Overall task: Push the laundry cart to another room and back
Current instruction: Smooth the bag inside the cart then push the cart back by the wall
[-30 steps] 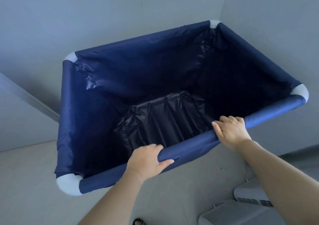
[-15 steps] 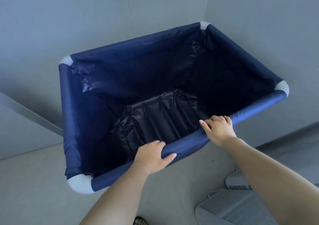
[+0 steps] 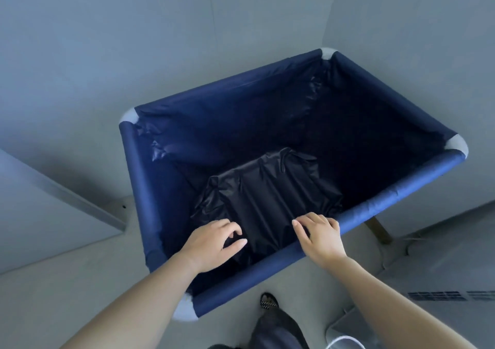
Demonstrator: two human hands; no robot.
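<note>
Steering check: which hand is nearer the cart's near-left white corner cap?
Left. The left hand is just beyond the cap, over the cart's inside; the right hand is farther right, on the near rail.

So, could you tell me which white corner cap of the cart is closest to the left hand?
The near-left cap, behind the left hand; the other three on the laundry cart sit farther away.

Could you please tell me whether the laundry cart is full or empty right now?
Empty: inside the laundry cart only its wrinkled dark liner shows, with no clothes in view.
</note>
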